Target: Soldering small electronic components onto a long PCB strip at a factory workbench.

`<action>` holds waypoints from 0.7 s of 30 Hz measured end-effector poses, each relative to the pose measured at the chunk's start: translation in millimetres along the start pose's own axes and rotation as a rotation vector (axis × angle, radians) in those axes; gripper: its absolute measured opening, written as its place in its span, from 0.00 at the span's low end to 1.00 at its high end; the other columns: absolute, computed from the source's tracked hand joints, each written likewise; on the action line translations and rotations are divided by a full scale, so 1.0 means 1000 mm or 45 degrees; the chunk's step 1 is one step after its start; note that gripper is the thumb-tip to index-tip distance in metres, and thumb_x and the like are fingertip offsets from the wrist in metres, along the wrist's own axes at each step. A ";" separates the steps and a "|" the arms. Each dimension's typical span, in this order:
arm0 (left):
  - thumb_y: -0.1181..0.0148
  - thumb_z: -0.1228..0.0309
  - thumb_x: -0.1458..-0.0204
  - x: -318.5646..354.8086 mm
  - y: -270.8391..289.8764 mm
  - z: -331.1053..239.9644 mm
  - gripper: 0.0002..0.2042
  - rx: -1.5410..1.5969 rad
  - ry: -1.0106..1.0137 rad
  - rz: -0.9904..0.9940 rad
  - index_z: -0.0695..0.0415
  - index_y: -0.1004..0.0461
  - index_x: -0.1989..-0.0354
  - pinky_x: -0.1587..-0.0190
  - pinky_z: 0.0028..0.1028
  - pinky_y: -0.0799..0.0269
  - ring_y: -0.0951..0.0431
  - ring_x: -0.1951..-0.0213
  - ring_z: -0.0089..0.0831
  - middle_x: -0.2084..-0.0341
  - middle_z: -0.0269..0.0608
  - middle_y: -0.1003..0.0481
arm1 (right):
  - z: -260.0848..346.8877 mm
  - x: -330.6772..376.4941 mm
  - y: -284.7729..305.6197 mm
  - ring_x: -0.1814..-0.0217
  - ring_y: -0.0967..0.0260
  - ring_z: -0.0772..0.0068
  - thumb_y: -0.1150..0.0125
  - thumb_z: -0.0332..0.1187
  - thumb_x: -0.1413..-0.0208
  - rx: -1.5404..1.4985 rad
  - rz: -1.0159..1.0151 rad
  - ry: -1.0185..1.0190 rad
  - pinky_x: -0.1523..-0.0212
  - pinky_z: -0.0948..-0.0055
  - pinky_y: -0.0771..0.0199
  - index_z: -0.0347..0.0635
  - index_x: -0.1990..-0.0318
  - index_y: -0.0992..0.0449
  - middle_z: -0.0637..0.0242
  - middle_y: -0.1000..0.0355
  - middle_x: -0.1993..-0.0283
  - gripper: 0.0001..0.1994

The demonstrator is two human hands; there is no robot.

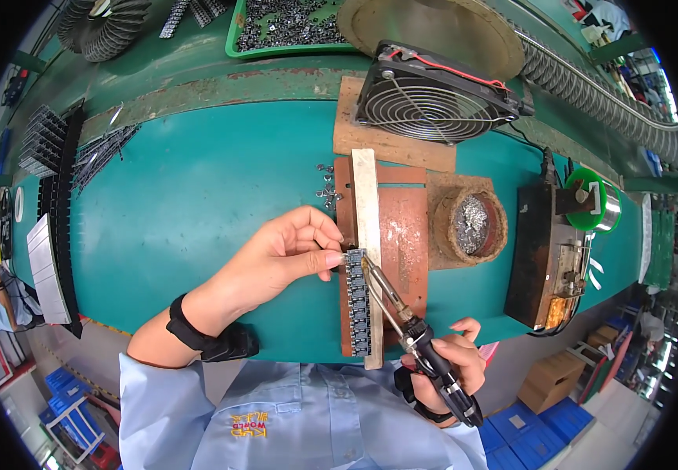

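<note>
Pale-blue cloth shirt (308, 415) spans the lower edge. The right hand (462, 362) curls round a black-handled soldering iron (430, 356), its metal tip at the far end of a dark segmented strip (358, 313) on a reddish-brown board (403, 235). The left hand (296, 254) is nearly closed beside that end, its hold indiscernible.

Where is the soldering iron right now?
In the head view, the soldering iron slants right of centre, held in the right hand, its tip at the far end of the row of small dark parts.
</note>
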State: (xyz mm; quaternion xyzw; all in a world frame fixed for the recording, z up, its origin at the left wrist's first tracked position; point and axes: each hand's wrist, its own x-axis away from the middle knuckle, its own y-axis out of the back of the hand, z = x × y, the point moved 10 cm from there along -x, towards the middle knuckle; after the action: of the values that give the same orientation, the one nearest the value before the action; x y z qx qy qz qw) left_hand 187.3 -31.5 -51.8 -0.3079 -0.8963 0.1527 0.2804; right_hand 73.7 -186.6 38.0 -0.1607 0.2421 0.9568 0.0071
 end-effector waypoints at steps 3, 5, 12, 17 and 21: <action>0.46 0.77 0.50 0.001 0.000 -0.001 0.08 0.002 -0.015 0.002 0.60 0.35 0.63 0.65 0.18 0.33 0.30 0.70 0.19 0.71 0.34 0.30 | 0.000 -0.001 0.005 0.77 0.32 0.76 0.35 0.34 0.62 -0.094 -0.031 0.006 0.55 0.64 0.50 0.39 0.59 0.33 0.68 0.26 0.78 0.21; 0.46 0.77 0.50 0.002 0.000 -0.002 0.07 -0.003 0.002 -0.001 0.60 0.35 0.63 0.65 0.18 0.33 0.30 0.70 0.19 0.71 0.34 0.30 | -0.001 0.000 0.006 0.76 0.31 0.74 0.33 0.30 0.66 -0.143 -0.047 0.006 0.56 0.65 0.49 0.38 0.59 0.32 0.68 0.26 0.76 0.22; 0.47 0.78 0.50 0.002 -0.003 -0.001 0.06 -0.076 0.060 -0.013 0.60 0.35 0.64 0.64 0.18 0.33 0.30 0.69 0.19 0.70 0.35 0.29 | -0.005 0.000 0.009 0.76 0.31 0.73 0.33 0.31 0.65 -0.166 -0.096 -0.022 0.57 0.65 0.49 0.38 0.60 0.32 0.68 0.26 0.76 0.22; 0.45 0.79 0.52 0.003 0.003 0.000 0.08 0.109 0.036 -0.124 0.58 0.35 0.65 0.65 0.18 0.32 0.28 0.70 0.21 0.71 0.34 0.29 | -0.006 -0.001 0.007 0.77 0.32 0.72 0.32 0.31 0.65 -0.151 -0.070 -0.039 0.57 0.65 0.48 0.38 0.60 0.32 0.68 0.26 0.77 0.21; 0.44 0.79 0.53 0.004 0.005 0.003 0.09 0.142 0.074 -0.155 0.58 0.36 0.64 0.65 0.19 0.32 0.28 0.71 0.22 0.71 0.34 0.29 | -0.008 0.000 0.007 0.78 0.32 0.72 0.32 0.31 0.65 -0.156 -0.077 -0.029 0.58 0.65 0.47 0.38 0.60 0.32 0.68 0.27 0.78 0.22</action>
State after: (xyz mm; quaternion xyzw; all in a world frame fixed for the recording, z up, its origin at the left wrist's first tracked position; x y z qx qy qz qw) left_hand 185.2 -25.6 -55.4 -0.2411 -0.8949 0.1760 0.3318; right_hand 75.5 -196.7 34.7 -0.1572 0.1780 0.9710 0.0288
